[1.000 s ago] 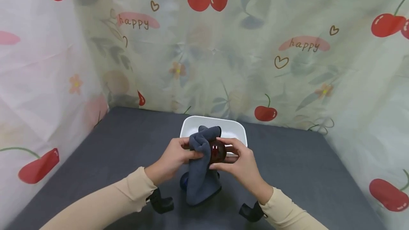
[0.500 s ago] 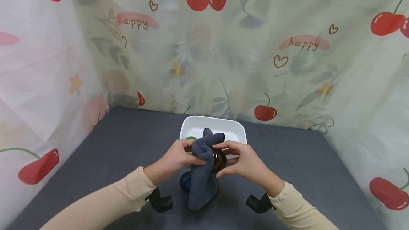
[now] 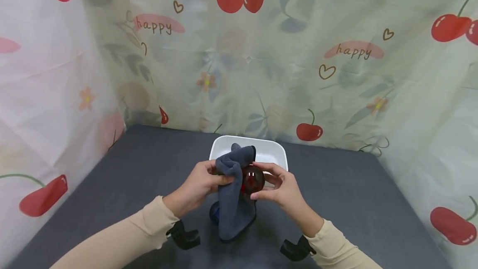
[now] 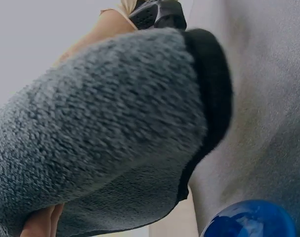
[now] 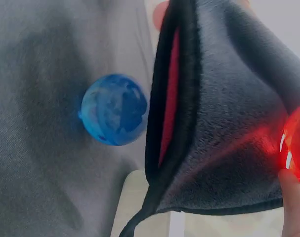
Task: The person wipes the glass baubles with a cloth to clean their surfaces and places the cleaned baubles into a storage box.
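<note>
My left hand grips a dark grey plush cloth with a black edging, its lower part hanging down below the fingers. Pressed against the cloth's right side is a clear red ball, held between the thumb and fingers of my right hand. In the right wrist view the red ball glows at the right edge beside the cloth, and one fingertip touches it. A clear blue ball lies on the table; in the head view the hanging cloth partly covers this blue ball.
Behind the hands stands a white tray, its front part hidden by cloth and hands. A dark grey cover lies over the table. A black bracket juts from the left wrist, another bracket from the right. Cherry-printed curtains enclose the table.
Both hands, with cloth and red ball, dip slightly, then rise and shift left again. The ball shows more beside the cloth. A green thing glimpsed in the tray is now covered.
</note>
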`<state>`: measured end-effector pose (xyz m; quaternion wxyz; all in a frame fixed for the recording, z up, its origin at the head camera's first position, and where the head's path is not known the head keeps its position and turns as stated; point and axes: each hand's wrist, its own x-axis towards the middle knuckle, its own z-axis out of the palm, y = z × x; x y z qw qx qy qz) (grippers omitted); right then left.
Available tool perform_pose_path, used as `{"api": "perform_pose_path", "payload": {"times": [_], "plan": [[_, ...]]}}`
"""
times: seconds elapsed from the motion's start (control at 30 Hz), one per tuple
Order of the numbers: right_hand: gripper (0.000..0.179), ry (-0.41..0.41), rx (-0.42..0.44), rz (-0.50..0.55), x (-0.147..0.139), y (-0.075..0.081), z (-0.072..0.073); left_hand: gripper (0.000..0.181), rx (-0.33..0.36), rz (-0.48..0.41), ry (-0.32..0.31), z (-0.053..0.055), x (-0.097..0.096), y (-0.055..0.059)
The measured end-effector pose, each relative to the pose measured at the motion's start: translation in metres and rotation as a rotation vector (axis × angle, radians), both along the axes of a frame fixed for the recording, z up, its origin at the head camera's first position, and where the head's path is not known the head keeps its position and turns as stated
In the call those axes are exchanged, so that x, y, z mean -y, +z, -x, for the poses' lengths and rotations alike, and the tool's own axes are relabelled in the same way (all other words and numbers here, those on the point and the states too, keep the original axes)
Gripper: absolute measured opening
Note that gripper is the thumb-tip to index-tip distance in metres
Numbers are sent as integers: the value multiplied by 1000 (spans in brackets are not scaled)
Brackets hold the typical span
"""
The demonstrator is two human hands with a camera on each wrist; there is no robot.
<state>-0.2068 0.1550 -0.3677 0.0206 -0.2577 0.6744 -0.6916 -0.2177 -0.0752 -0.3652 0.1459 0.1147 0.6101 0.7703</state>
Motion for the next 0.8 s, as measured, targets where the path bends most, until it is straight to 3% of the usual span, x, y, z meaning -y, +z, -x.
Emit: {"api": "perform_pose_path", "payload": {"times": [0.2, 0.37, 0.57, 0.8], "plan": [[64, -50, 39, 7, -5, 4, 1, 35, -3, -17, -27, -3, 15, 10], [62, -115, 117, 6, -10, 8, 11, 34, -5, -7, -7, -6, 33, 18], [63, -185, 202, -3, -19, 7, 35, 29, -26, 0, 17, -10, 58, 27], [61, -279, 292, -138, -27, -3, 69, 19, -68, 24, 47, -14, 75, 29]]}}
